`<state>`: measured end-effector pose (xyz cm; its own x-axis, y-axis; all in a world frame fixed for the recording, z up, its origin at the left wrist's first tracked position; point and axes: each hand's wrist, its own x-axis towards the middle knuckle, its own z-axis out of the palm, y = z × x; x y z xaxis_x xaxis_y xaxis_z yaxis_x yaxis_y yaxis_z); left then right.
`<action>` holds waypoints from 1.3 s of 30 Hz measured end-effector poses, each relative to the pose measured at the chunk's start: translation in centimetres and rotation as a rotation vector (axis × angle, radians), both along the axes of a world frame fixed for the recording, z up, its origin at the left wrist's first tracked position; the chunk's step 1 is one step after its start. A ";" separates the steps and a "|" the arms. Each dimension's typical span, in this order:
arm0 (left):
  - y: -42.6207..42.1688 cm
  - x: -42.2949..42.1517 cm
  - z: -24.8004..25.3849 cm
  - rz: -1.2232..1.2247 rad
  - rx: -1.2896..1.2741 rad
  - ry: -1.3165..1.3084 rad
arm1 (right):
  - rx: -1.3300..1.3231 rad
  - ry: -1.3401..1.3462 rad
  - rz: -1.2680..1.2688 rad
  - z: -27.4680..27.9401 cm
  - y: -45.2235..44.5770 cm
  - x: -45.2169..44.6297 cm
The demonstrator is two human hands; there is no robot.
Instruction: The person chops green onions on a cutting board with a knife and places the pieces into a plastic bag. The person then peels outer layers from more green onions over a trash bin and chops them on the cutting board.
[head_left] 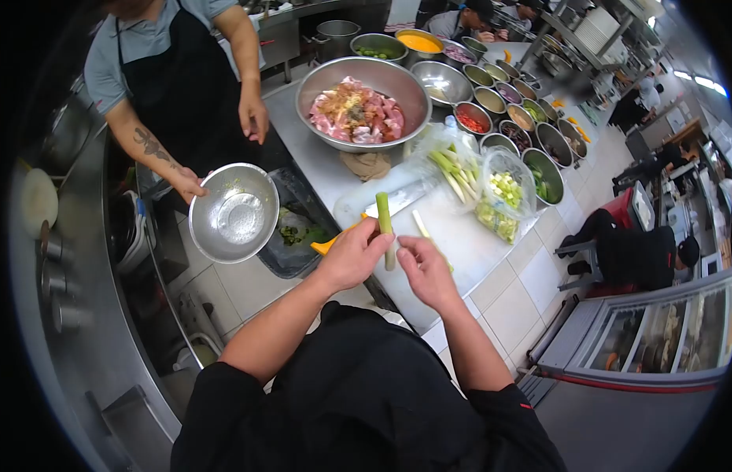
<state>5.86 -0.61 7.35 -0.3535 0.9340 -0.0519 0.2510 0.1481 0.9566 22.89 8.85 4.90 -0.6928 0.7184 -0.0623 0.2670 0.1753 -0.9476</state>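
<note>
My left hand (354,256) is closed around a pale green stalk (383,208) held upright over the near part of the white cutting board (476,271). Close to the stalk's right side is my right hand (427,271), its fingers curled; whether they touch or pinch anything is too small to tell. A knife (401,197) with a yellow handle (325,246) lies on the board behind my left hand. Another thin white-green stalk (422,226) rests just beyond my right hand. Farther back are green-white stalks (458,173) in clear plastic and a bag of chopped pieces (505,193).
At the left a co-worker's hand (189,186) holds a metal bowl (234,212) over a dark bin (291,266). A large bowl of meat (362,110) stands beyond the board, a brown cloth (366,165) beside it. Several bowls of ingredients line the right.
</note>
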 end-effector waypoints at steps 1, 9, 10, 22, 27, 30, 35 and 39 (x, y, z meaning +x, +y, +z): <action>-0.6 -0.5 0.4 0.020 -0.004 0.038 | 0.217 -0.053 -0.028 0.7 0.3 -0.9; -4.6 -3.3 1.7 0.169 0.000 0.177 | 0.107 0.060 0.172 4.4 -0.4 -9.2; -5.1 -3.6 1.7 0.188 0.001 0.193 | 0.133 0.065 0.207 4.4 -0.5 -9.8; -8.0 -6.9 -1.2 0.436 0.149 -0.520 | 0.034 0.046 0.229 2.0 -3.9 -16.6; -8.8 -8.1 -2.6 0.529 0.163 -0.464 | -0.146 0.056 0.308 -1.3 -4.4 -19.0; -9.0 -9.1 -3.6 0.574 0.117 -0.554 | -0.169 -0.007 0.284 -1.6 -5.5 -19.4; -9.1 -12.0 -6.8 0.764 0.133 -0.830 | -0.414 0.233 0.218 -4.2 -6.4 -20.0; -9.4 -14.2 -7.1 0.788 0.126 -0.862 | -0.609 0.423 0.247 -2.2 -6.9 -19.7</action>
<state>-8.31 -10.06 0.29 -0.7291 0.4888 -0.4790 -0.6055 -0.1347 0.7843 3.24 1.95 2.75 -0.8809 0.4644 -0.0911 -0.1176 -0.4014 -0.9083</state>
